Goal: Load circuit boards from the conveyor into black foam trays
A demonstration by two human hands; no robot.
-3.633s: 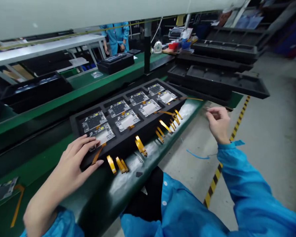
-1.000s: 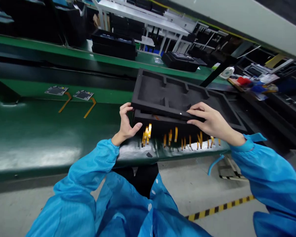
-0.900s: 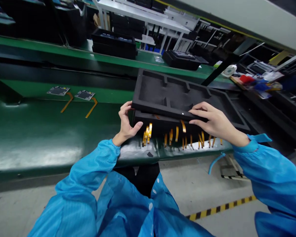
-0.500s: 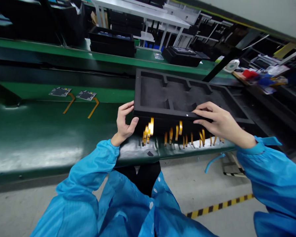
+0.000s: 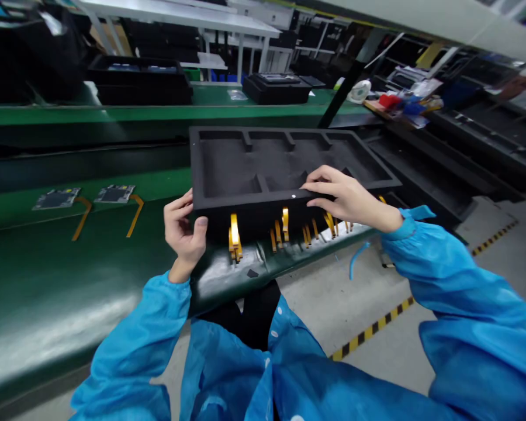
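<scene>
A black foam tray (image 5: 228, 202) with bare compartments lies on top of a stack in front of me. My left hand (image 5: 184, 229) grips its near left corner, thumb on the front side and fingers along the left side. Along the front edge, my right hand (image 5: 344, 196) pinches the rim between thumb and fingers. Several orange flex cables (image 5: 234, 231) hang out from beneath the tray over the bench's front. What they are attached to under the tray is hidden. To the left, two circuit boards (image 5: 55, 199) with orange flex tails lie on the green bench.
The green bench (image 5: 48, 280) runs across in front of me. Behind it, a raised green shelf (image 5: 219, 108) carries black boxes (image 5: 276, 88). A dark post (image 5: 344, 93) rises behind the tray. More black trays (image 5: 416, 169) lie at the right.
The view has swung to the right, so the bench and tray sit further left in the picture. Both hands keep their hold on the tray, which lies much as before.
</scene>
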